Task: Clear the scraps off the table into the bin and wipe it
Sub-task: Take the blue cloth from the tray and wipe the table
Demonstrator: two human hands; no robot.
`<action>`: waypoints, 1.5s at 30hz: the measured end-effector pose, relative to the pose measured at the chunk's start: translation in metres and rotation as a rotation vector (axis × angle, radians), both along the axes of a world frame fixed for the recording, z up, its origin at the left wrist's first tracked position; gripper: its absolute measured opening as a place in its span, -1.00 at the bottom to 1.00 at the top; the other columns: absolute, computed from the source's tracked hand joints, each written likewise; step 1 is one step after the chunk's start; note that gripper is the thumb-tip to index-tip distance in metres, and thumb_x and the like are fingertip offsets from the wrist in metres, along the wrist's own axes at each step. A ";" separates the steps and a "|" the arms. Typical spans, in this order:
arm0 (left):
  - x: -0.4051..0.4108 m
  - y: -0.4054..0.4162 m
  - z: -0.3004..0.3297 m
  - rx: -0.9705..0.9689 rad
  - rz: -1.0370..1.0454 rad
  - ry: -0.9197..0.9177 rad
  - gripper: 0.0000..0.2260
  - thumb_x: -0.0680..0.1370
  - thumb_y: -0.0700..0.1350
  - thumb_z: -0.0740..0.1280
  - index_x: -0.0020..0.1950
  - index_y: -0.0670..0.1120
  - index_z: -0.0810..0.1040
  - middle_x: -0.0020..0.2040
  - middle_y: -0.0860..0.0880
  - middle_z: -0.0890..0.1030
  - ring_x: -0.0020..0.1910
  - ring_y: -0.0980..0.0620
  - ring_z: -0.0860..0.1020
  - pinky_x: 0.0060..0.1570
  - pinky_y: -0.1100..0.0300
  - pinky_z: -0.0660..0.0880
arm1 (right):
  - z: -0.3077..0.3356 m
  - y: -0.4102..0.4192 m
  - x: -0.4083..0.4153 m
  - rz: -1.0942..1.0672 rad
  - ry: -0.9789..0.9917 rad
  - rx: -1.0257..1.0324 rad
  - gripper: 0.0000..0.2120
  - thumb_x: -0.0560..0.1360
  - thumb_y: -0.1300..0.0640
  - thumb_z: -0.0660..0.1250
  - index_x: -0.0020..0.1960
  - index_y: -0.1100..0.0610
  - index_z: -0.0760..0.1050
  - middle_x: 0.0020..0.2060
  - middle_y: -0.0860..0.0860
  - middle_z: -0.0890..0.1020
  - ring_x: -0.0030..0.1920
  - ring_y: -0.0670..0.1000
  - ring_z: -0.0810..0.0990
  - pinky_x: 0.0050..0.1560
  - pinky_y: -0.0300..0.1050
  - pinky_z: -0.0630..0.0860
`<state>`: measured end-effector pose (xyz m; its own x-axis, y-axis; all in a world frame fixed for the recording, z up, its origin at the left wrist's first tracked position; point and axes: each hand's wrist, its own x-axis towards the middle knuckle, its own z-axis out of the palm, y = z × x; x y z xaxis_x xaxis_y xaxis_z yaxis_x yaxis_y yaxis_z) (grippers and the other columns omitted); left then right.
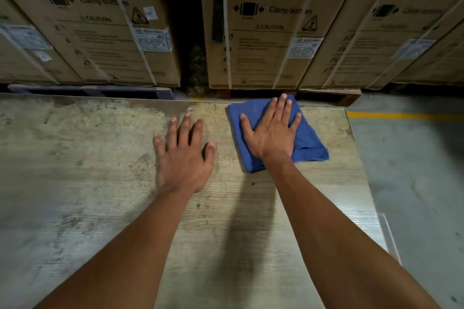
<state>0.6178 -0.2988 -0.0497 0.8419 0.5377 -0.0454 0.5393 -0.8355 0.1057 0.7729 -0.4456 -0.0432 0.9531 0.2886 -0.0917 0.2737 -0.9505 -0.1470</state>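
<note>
Flat hands on the bench (75, 183)

Right hand (272, 134), fingers straight, presses the blue cloth (308, 138) near the far right corner; left hand (184, 158) rests released beside it.

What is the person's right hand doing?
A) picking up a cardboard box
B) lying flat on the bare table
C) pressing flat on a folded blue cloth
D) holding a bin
C: the right hand lies with straight, spread fingers on top of the folded blue cloth, which sits near the far right corner of the table; it is the left hand that rests flat on the bare tabletop.
</note>
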 end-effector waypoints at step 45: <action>-0.002 -0.002 0.003 -0.009 -0.010 -0.007 -0.39 0.73 0.24 -0.24 0.79 0.12 -0.09 0.81 0.03 -0.12 0.79 -0.12 -0.16 0.68 -0.39 -0.06 | -0.007 0.012 -0.064 0.223 0.022 0.027 -0.37 0.73 -0.33 -0.18 0.77 -0.25 -0.11 0.79 -0.04 -0.08 0.78 0.13 -0.16 0.58 0.63 -0.21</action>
<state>0.6156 -0.3009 -0.0468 0.8475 0.5290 -0.0442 0.5303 -0.8397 0.1170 0.7085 -0.4341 -0.0497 0.8632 0.4946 -0.1014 0.4730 -0.8625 -0.1799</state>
